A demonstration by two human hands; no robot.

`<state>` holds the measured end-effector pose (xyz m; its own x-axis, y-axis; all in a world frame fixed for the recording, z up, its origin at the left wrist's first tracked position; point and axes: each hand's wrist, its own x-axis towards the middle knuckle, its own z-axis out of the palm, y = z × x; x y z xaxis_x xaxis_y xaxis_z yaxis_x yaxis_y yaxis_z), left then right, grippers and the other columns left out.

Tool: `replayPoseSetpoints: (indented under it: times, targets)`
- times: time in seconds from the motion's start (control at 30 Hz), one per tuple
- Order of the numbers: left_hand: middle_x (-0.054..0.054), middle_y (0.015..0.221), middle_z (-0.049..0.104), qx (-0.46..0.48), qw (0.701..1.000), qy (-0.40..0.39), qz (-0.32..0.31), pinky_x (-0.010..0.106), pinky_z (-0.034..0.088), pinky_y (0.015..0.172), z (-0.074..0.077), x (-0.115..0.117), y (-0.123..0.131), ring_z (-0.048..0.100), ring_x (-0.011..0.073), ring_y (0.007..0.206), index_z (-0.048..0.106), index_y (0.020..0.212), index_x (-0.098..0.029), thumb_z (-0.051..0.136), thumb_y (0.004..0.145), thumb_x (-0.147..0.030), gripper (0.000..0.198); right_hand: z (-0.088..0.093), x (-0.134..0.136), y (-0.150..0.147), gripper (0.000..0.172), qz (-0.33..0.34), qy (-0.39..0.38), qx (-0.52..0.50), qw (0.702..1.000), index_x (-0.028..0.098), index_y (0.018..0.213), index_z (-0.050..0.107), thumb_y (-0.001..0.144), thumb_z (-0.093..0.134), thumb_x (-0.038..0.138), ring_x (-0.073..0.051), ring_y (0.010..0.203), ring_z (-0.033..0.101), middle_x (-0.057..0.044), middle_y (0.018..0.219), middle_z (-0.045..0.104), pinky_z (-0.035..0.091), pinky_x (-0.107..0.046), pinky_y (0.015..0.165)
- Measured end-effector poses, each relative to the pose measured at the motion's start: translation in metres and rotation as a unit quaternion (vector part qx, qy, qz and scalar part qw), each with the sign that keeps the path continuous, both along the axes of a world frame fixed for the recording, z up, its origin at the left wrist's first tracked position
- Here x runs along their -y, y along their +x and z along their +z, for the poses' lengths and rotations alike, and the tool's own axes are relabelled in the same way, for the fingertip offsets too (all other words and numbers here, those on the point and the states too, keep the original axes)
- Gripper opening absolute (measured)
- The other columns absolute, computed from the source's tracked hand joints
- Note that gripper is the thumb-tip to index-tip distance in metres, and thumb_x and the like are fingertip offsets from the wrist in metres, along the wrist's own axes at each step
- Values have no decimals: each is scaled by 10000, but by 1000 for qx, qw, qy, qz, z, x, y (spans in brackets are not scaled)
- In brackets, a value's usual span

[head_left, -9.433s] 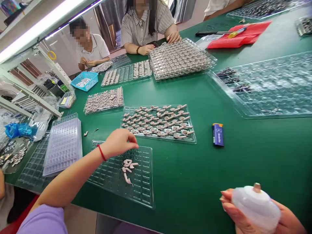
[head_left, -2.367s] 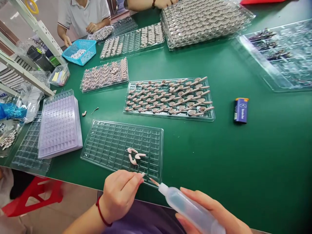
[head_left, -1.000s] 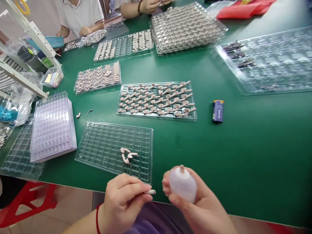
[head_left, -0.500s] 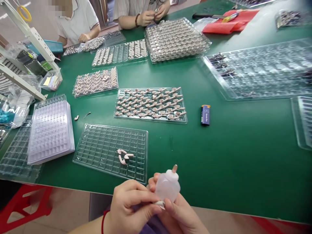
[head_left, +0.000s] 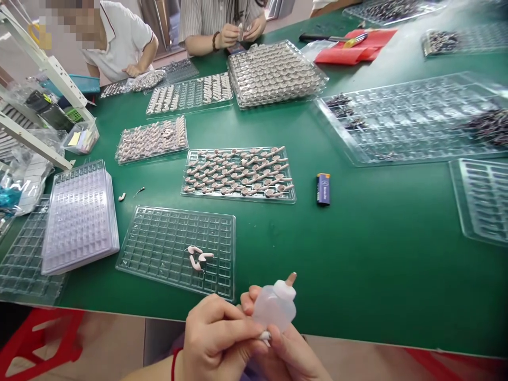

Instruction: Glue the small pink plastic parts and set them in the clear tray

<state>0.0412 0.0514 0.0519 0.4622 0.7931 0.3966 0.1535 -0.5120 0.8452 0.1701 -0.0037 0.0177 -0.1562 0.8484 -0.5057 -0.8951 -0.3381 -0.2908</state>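
My left hand point(head_left: 216, 336) is closed in a pinch on a small pale part point(head_left: 264, 335) at the near table edge. My right hand point(head_left: 286, 354) is wrapped round a translucent squeeze bottle point(head_left: 274, 308), nozzle pointing up and away. Both hands meet beneath the bottle. Just beyond them lies a clear gridded tray point(head_left: 166, 248) holding three pale curved parts point(head_left: 197, 255). Farther out sits a clear tray of pinkish stemmed parts point(head_left: 239, 174).
A blue lighter point(head_left: 323, 189) lies on the green table point(head_left: 377, 254). A stack of clear trays point(head_left: 79, 214) stands at left, large clear trays point(head_left: 408, 116) at right, filled trays point(head_left: 273, 74) at the back. Two people sit across the table.
My left hand picked a part from near the front tray and carried it to the bottle. My hands have drawn together at the table edge, and the bottle now stands nozzle-up.
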Motion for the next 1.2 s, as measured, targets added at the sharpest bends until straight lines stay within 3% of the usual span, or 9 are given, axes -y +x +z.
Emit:
replayPoseSetpoints:
  times: [0.87, 1.0, 1.1, 1.2]
  targets:
    - [53, 775, 670, -13, 994, 106, 35, 243, 527, 601, -1, -1, 10, 608, 141, 675, 681, 1091, -173, 590, 925, -136, 193, -12, 3, -5, 340, -55, -5, -57, 997, 323, 989, 687, 695, 850, 365, -108, 866, 637, 20, 969, 662, 532, -213, 812]
    - [55, 779, 698, 14, 999, 32, 20, 218, 549, 621, -4, -4, 9, 644, 130, 672, 733, 1028, -181, 655, 894, -164, 156, -8, 0, -4, 389, -75, -15, -22, 997, 315, 1040, 669, 698, 852, 338, -102, 839, 624, 23, 956, 653, 535, -210, 789]
    - [50, 753, 728, 50, 995, -82, 23, 198, 547, 615, -5, -6, 10, 659, 122, 642, 786, 926, -207, 726, 856, -269, 111, -5, -3, -3, 420, -93, -23, 3, 995, 290, 1043, 654, 682, 862, 346, -107, 819, 620, 16, 948, 651, 542, -215, 752]
    - [47, 723, 746, 81, 972, -217, 36, 213, 546, 638, -4, -9, 12, 670, 134, 646, 813, 834, -233, 787, 789, -369, 146, -3, -5, -3, 470, -108, -33, 26, 993, 255, 1029, 648, 639, 884, 366, -129, 807, 626, -3, 939, 656, 553, -246, 755]
